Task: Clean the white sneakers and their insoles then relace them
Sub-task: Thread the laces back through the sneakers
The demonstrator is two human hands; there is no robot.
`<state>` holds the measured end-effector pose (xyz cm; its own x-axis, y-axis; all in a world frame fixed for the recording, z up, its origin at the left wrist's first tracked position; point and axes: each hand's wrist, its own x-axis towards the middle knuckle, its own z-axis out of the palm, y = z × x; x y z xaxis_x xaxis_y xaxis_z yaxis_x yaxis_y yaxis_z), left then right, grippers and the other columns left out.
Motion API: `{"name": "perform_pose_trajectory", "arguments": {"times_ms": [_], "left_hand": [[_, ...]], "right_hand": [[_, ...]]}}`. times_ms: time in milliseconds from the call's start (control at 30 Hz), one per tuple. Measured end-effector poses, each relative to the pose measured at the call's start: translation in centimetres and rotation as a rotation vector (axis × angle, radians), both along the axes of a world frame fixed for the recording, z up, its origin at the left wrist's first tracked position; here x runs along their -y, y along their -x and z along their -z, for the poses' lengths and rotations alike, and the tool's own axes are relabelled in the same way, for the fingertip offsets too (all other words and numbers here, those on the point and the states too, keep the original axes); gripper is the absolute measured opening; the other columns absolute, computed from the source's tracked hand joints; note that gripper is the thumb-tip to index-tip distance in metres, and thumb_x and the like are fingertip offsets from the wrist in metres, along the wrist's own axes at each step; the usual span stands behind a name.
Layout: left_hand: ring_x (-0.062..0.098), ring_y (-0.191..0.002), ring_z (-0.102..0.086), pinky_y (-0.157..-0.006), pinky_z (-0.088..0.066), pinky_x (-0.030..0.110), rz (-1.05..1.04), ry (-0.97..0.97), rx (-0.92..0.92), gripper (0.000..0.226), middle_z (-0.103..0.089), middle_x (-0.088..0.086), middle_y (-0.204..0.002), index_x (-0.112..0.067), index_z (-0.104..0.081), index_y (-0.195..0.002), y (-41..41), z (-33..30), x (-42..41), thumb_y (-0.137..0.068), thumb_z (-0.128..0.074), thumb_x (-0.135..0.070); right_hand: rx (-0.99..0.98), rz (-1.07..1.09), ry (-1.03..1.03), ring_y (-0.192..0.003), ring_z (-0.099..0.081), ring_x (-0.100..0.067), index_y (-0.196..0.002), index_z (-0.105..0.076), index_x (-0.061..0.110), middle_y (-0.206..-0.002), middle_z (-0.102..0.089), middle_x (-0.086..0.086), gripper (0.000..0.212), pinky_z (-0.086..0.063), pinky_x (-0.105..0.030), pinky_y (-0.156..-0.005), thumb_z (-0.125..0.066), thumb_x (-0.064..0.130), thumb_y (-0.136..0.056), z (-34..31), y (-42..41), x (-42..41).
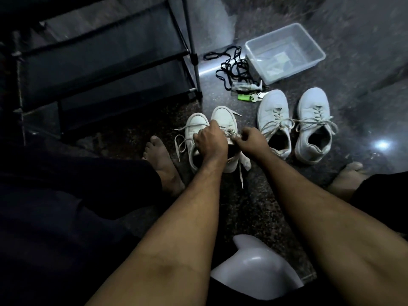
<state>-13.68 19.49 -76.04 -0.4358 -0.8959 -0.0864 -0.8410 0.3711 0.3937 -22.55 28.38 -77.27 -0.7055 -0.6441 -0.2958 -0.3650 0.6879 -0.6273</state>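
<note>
I am sitting low over a dark speckled floor (254, 206), bare feet out to either side, both arms reaching forward to the pair of white sneakers (223, 120) standing side by side between my feet. My left hand (210, 140) lies over the two shoes, fingers curled down onto the lacing of the right-hand one, so it hides much of both openings. My right hand (251, 140) is just beside it, close but not touching, fingertips pinched on the lace (231, 131) at the top eyelets of that same shoe. Loose lace ends (177, 143) trail from the left-hand shoe onto the floor, and another end hangs down toward me past the heel, beside a pale flap that I cannot identify.

To the right of my hands, just beyond my right wrist, a second pair of white sneakers (293, 122) sits fully laced, toes pointing away from me, their laces spread loose between them. Farther away lies a tangle of black laces (231, 65), with a small green item (244, 97) and some keys (259, 97) near the toe of the nearer laced shoe. A clear plastic tub (313, 48) stands beyond those. A dark shoe rack (99, 54) fills the upper left. A white plastic stool (254, 270) shows between my forearms.
</note>
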Motion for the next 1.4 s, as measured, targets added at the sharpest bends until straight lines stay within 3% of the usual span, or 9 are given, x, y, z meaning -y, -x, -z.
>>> {"name": "perform_pose_trajectory", "arguments": {"times_ms": [167,367,567,733,867,1000,1100,1233,1400], "left_hand": [[0.031,-0.102,-0.065,-0.087,-0.05,0.037,-0.153,-0.345,-0.296,0.012,-0.073,0.008,-0.102,-0.019,-0.066,-0.097,1.0,-2.1,1.0,-0.091,-0.061,-0.028],[0.037,-0.116,-0.058,-0.094,-0.047,0.04,0.056,-0.38,0.005,0.038,-0.063,0.02,-0.124,-0.007,-0.061,-0.123,-1.1,-0.1,0.0,-0.091,-0.065,-0.027],[0.04,-0.112,-0.061,-0.087,-0.049,0.043,0.016,-0.281,0.046,0.033,-0.066,0.02,-0.118,-0.008,-0.065,-0.116,-1.6,-0.1,-0.4,-0.094,-0.061,-0.032],[0.033,-0.106,-0.064,-0.084,-0.048,0.032,-0.099,-0.291,-0.153,0.024,-0.07,0.013,-0.112,-0.013,-0.068,-0.107,0.3,-1.7,0.2,-0.088,-0.07,-0.027],[0.025,-0.092,-0.066,-0.078,-0.051,0.028,-0.132,-0.138,-0.478,0.014,-0.07,0.008,-0.1,-0.013,-0.07,-0.095,2.3,-4.1,1.3,-0.084,-0.068,-0.006],[0.026,-0.132,-0.048,-0.104,-0.039,0.015,-0.054,0.019,-0.571,0.044,-0.044,0.011,-0.146,-0.011,-0.067,-0.113,2.6,-4.3,1.8,-0.078,-0.059,0.015],[0.023,-0.145,-0.034,-0.111,-0.028,0.038,-0.004,-0.001,-0.447,0.05,-0.03,0.003,-0.16,-0.021,-0.067,-0.117,2.2,-3.0,0.9,-0.078,-0.063,0.01],[0.021,-0.133,-0.047,-0.1,-0.029,0.032,-0.044,-0.032,-0.407,0.047,-0.037,0.005,-0.153,-0.017,-0.063,-0.12,1.1,-1.5,-0.5,-0.08,-0.062,0.008],[0.039,-0.11,-0.058,-0.092,-0.043,0.04,-0.253,-0.136,-0.388,0.028,-0.056,0.023,-0.122,0.003,-0.056,-0.113,0.8,-0.7,-0.4,-0.086,-0.064,-0.003]], "right_hand": [[0.471,0.4,0.359,-0.056,-0.06,-0.015,-0.084,-0.063,0.003,-0.067,-0.064,-0.006,0.019,-0.045,-0.026,-0.056,-0.059,0.02,-0.093,-2.5,0.7,0.6],[0.558,0.704,0.66,-0.051,-0.048,-0.012,-0.102,-0.064,0.011,-0.069,-0.059,-0.002,0.011,-0.039,-0.024,-0.048,-0.061,0.019,-0.095,-4.2,2.6,0.9],[-0.065,0.275,0.118,-0.125,-0.048,-0.029,-0.13,-0.059,0.026,-0.138,-0.045,-0.01,0.041,-0.037,-0.048,-0.108,-0.064,0.025,-0.09,-3.5,2.3,0.6],[-0.411,0.158,-0.105,-0.117,-0.049,-0.035,-0.114,-0.064,0.022,-0.125,-0.049,-0.013,0.028,-0.04,-0.046,-0.094,-0.06,0.033,-0.089,-2.3,0.4,-1.1],[-0.019,0.079,-0.198,-0.104,-0.063,-0.038,-0.106,-0.069,0.011,-0.107,-0.068,-0.02,0.044,-0.048,-0.039,-0.081,-0.047,0.048,-0.098,-0.3,0.4,-1.1],[0.264,0.122,-0.117,-0.092,-0.065,-0.027,-0.094,-0.07,0.006,-0.094,-0.069,-0.017,0.054,-0.048,-0.035,-0.083,-0.042,0.052,-0.1,0.7,0.1,-0.8],[0.452,0.286,0.176,-0.06,-0.058,-0.004,-0.103,-0.07,0.006,-0.078,-0.062,-0.004,0.03,-0.047,-0.02,-0.06,-0.056,0.032,-0.1,0.3,-0.3,-0.3],[0.857,0.489,0.448,-0.053,-0.06,0.0,-0.112,-0.064,0.005,-0.082,-0.065,-0.003,0.018,-0.045,-0.013,-0.047,-0.061,0.015,-0.097,-0.7,-0.5,1.2],[0.826,0.545,0.513,-0.067,-0.058,-0.01,-0.084,-0.063,0.014,-0.079,-0.065,-0.004,0.023,-0.049,-0.019,-0.06,-0.05,0.02,-0.103,-0.7,-0.1,2.8]]}}
